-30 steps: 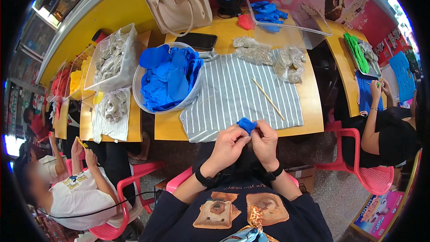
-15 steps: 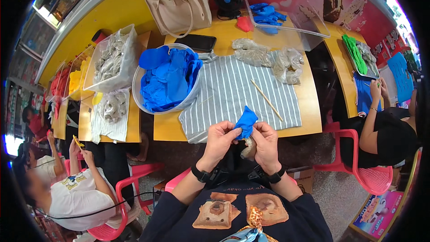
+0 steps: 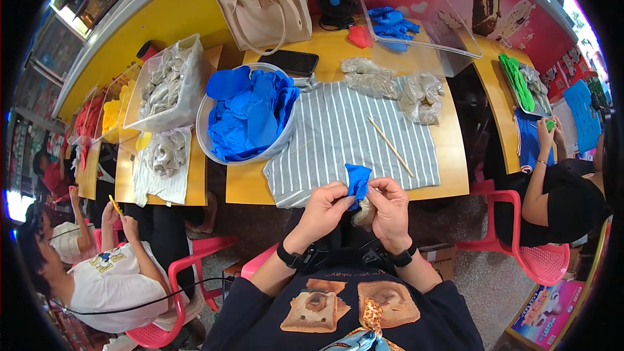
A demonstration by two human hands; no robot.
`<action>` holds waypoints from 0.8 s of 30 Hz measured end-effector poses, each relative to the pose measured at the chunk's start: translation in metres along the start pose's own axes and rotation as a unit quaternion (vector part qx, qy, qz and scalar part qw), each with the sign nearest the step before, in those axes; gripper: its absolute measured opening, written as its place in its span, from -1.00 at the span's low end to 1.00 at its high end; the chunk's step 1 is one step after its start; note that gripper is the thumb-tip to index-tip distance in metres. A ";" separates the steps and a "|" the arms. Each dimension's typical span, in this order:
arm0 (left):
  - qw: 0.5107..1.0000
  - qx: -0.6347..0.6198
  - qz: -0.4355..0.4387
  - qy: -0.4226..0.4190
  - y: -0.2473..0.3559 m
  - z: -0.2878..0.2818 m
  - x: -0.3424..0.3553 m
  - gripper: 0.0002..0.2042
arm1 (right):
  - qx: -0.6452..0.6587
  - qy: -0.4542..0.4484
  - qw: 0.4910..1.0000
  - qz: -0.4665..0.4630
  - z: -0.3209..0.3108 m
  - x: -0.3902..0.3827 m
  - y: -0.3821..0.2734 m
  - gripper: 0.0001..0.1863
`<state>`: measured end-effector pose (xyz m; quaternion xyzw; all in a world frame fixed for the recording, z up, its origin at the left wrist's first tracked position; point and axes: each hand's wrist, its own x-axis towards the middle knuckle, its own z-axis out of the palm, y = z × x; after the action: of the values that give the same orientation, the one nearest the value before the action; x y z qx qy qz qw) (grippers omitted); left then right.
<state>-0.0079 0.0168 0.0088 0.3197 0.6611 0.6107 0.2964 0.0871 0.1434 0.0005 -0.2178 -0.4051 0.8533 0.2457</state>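
1. Far up and left of the fingers, a translucent box (image 3: 153, 122) is holding pale grey bags (image 3: 166, 81).
2. Nearer, up and left of the fingers, a round tub (image 3: 202, 129) is standing on the counter (image 3: 244, 185) and carrying loose blue pieces (image 3: 250, 117).
3. The left hand (image 3: 323, 211) is pinching the lower left of 1 blue piece (image 3: 357, 181) between thumb and fingers.
4. Just beyond the fingers, a striped cloth (image 3: 331, 123) is lying across the counter.
5. The blue piece is sitting between the 2 hands, its free end pointing away; it is looking thin, light, soft and probably stretchy, so its edges would be the place to hold.
6. A small clear packet (image 3: 364, 213) is hanging below it, beside the right fingers; it is looking pliable, heavier and perhaps slippery, best supported around its body.
7. The right hand (image 3: 392, 218) is bending its fingers against the blue piece's right edge; whether they are gripping, I cannot tell.
8. Beyond the right fingers, 1 thin stick (image 3: 390, 147) is resting on the cloth, with clear bags (image 3: 422, 99) lying farther off.
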 end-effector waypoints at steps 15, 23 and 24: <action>0.925 -0.346 -0.150 0.034 -0.008 0.025 -0.005 -0.83 | -0.168 -0.013 0.985 -0.032 -0.007 0.004 0.001 -0.91; 0.873 -0.441 -0.193 0.075 -0.018 0.012 0.004 -0.84 | -0.374 -0.131 0.908 -0.135 0.000 -0.022 -0.018 -0.40; 0.869 -0.447 -0.199 0.075 -0.019 0.012 0.004 -0.83 | -0.471 -0.135 0.844 -0.216 0.003 -0.023 -0.022 -0.37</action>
<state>-0.0024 0.0263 -0.0109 -0.0319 0.3875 0.7913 0.4719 0.1089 0.1397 0.0237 -0.0968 -0.8244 0.5061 0.2344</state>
